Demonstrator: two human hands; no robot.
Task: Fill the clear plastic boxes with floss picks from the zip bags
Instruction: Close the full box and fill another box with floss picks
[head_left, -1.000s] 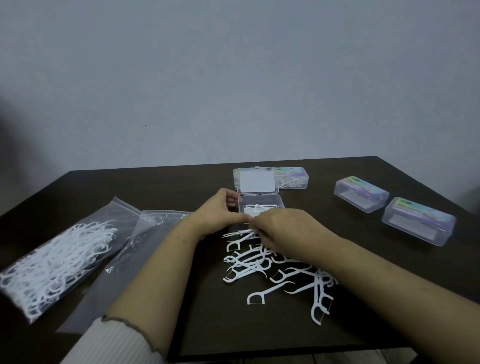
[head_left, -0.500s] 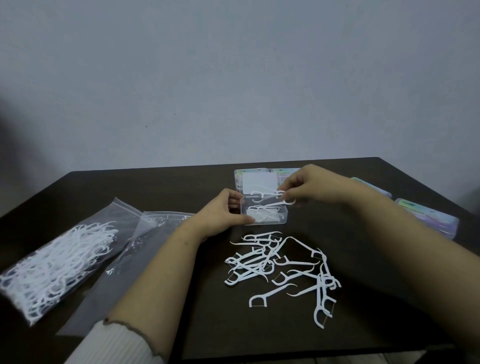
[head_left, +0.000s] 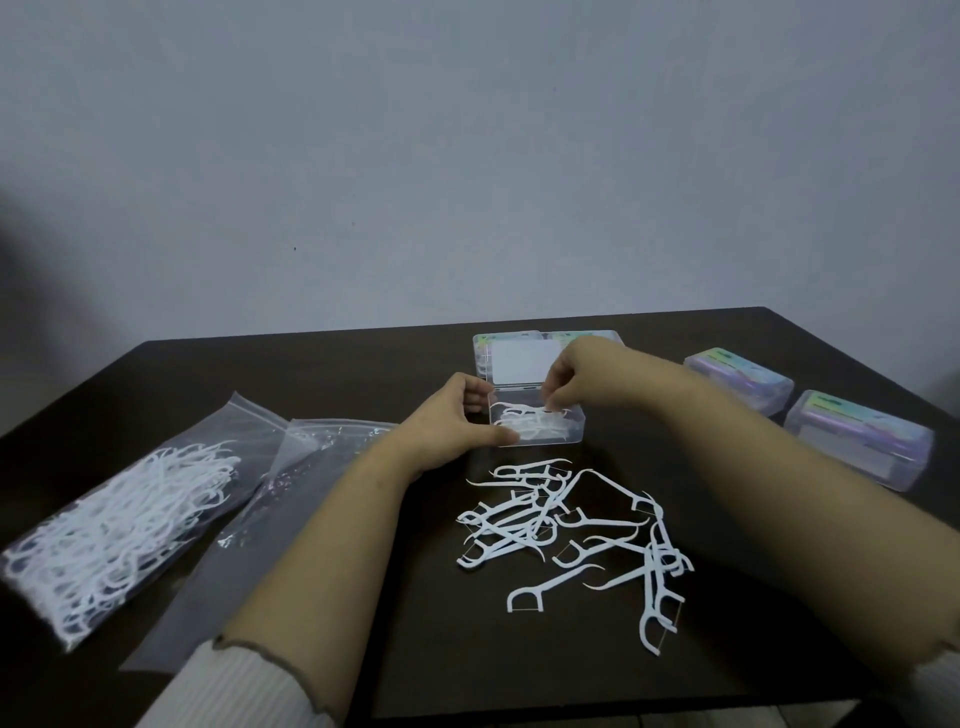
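An open clear plastic box (head_left: 570, 435) sits at the table's middle, its lid (head_left: 519, 362) folded back, with a few white floss picks inside. My left hand (head_left: 451, 426) grips the box's left end. My right hand (head_left: 582, 376) hovers over the box, its fingertips pinched on floss picks (head_left: 548, 414) at the box's opening. A loose pile of floss picks (head_left: 571, 535) lies on the dark table in front of the box. A zip bag full of floss picks (head_left: 119, 525) lies at the left, and an emptied zip bag (head_left: 270, 499) beside it.
Two closed clear boxes with coloured labels, one (head_left: 740, 379) and the other (head_left: 860, 439), stand at the right near the table edge. Another closed box (head_left: 597, 335) sits behind the open lid. The dark table (head_left: 467, 649) ends close to me; a grey wall rises behind.
My right hand left the loose pile with floss picks, carried them up over the box, and has now come down to the box's opening. The left hand has kept hold of the box.
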